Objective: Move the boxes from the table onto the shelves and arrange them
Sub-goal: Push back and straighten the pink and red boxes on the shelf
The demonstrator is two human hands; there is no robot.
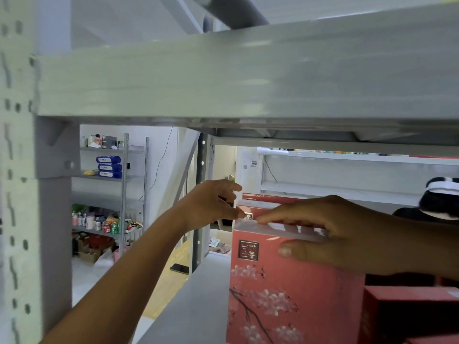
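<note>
A pink box with blossom print stands upright on the grey shelf board. My right hand grips its top edge, fingers over the top and thumb pressed on the front face. Behind it stand further pink and red boxes. My left hand reaches in from the lower left and holds the left edge of those rear boxes with curled fingers. A dark red box sits low at the right, next to the pink box.
The upper shelf beam hangs close above the hands. The slotted upright post stands at the left. Behind are another rack with cans and blue packs, and a person's head at the right. A phone lies on the floor.
</note>
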